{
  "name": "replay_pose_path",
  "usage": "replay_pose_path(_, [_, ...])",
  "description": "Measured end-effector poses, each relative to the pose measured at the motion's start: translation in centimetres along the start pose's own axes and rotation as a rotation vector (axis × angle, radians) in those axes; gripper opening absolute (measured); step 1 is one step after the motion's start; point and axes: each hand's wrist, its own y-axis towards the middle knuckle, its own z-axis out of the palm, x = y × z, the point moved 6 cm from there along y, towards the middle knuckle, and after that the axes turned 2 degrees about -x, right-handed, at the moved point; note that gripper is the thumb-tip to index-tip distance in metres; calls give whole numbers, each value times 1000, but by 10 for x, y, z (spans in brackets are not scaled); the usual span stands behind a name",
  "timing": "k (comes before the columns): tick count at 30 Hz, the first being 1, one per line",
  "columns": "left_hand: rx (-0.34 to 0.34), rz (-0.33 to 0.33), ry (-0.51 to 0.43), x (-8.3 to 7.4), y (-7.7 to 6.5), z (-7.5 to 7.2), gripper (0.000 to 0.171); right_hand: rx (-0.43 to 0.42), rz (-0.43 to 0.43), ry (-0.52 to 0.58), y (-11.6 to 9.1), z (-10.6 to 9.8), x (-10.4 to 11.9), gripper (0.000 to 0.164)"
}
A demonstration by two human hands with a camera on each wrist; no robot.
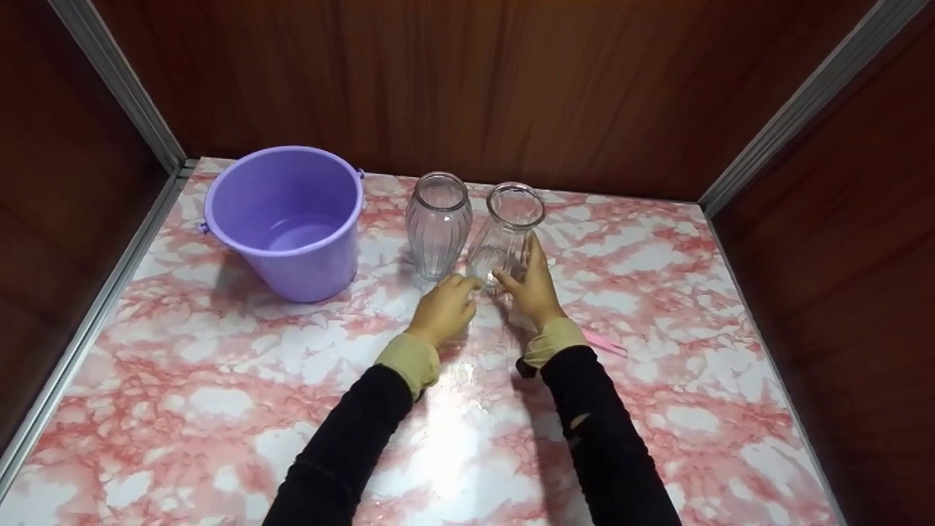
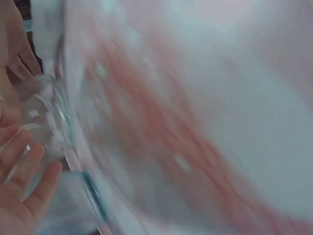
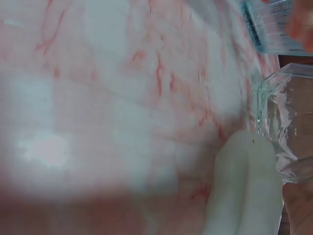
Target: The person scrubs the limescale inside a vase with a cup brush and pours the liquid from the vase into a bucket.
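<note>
Two clear ribbed glass vases stand side by side near the back wall. My right hand [image 1: 535, 291] holds the right-hand vase [image 1: 516, 208] low down, thumb at the front and fingers along its right side. Whether its base touches the table cannot be told. My left hand [image 1: 444, 310] is by that vase's base, in front of the left-hand vase [image 1: 440, 226]. In the left wrist view, the left hand's fingers [image 2: 41, 191] are spread and fairly straight beside the glass. In the right wrist view, the held vase's base [image 3: 266, 107] shows at the right edge.
A purple bucket [image 1: 299, 270] stands at the back left. A thin pink object [image 1: 606, 342] lies partly hidden behind my right wrist. The marbled red-and-white table [image 1: 219, 402] is bordered by brown panels [image 1: 511, 95] at the back and sides.
</note>
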Motion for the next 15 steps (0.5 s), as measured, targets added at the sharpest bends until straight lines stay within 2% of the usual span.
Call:
replay_pose_path(3, [9, -8, 42, 14, -6, -5, 24, 14, -10, -26, 0, -3, -4, 100])
replay_pose_path(7, [-8, -55, 89, 37, -12, -14, 27, 44, -4, -87, 0, -8, -9, 100])
replay_pose_path(11, [-61, -117, 174, 58, -15, -29, 29, 103, 2, -187, -2, -12, -14, 96])
replay_pose_path(15, [-130, -156, 236, 74, -17, -40, 33, 144, 45, -295, -6, -21, -24, 89])
